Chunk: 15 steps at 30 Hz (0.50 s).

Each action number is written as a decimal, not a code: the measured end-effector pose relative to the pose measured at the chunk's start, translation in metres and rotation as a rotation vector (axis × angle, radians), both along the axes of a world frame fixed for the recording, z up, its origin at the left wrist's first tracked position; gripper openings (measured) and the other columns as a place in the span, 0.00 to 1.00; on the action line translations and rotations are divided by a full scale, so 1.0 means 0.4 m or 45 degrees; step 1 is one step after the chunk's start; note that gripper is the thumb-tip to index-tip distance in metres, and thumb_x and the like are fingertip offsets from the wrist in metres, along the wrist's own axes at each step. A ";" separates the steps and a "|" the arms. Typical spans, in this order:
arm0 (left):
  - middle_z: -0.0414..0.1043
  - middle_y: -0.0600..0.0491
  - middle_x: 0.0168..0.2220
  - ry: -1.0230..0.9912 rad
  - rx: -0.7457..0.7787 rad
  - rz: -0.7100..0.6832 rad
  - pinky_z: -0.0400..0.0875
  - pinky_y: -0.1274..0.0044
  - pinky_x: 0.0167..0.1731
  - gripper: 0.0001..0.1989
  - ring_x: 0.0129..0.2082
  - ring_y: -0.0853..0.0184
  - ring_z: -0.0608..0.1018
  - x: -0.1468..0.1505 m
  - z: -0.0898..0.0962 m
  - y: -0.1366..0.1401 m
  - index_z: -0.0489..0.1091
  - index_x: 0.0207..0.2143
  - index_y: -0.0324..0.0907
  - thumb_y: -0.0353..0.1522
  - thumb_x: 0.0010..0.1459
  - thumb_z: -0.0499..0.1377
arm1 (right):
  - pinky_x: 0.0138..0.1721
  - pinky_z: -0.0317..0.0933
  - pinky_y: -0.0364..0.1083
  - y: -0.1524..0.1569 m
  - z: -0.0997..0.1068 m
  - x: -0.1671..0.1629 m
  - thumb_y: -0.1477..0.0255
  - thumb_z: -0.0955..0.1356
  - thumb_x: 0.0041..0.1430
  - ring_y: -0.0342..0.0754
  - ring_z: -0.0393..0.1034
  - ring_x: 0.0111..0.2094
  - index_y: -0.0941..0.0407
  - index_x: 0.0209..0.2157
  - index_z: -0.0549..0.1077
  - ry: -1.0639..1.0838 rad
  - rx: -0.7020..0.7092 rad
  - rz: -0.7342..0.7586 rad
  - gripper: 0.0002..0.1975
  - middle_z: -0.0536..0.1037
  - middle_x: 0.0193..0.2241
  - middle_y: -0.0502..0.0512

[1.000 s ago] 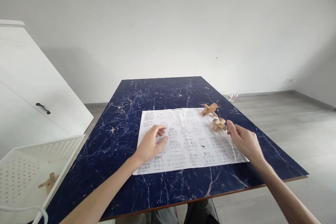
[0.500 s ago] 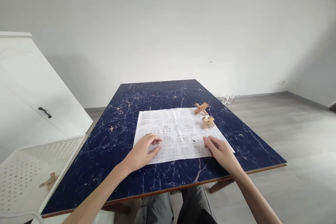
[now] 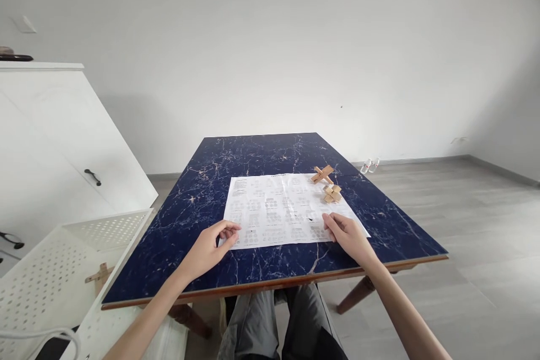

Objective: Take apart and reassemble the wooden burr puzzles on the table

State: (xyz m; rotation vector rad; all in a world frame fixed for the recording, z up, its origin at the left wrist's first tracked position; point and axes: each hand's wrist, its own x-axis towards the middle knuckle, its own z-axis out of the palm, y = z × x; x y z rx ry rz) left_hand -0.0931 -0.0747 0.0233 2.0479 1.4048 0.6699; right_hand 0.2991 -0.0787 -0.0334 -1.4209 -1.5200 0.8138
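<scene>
And here's the left hand, fingers loosely curled at the near-left edge of the printed sheet, released, nothing visible in its grasp. Over on the right, the right hand has thumb against bent fingers; whether it pinches anything, I can't tell. The pale block cluster sits just beyond it, by the sheet's right edge, the crossed wooden piece behind, at the far corner. Good form: light pressure at the margins (that paper's creased), knuckles clear of the wood.
</scene>
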 end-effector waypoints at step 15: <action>0.82 0.49 0.36 0.016 0.043 0.044 0.72 0.72 0.38 0.22 0.34 0.60 0.79 0.017 0.004 -0.012 0.81 0.45 0.44 0.49 0.67 0.57 | 0.31 0.60 0.48 -0.010 0.009 0.001 0.37 0.63 0.65 0.49 0.65 0.22 0.52 0.26 0.70 0.002 0.024 -0.011 0.33 0.69 0.17 0.48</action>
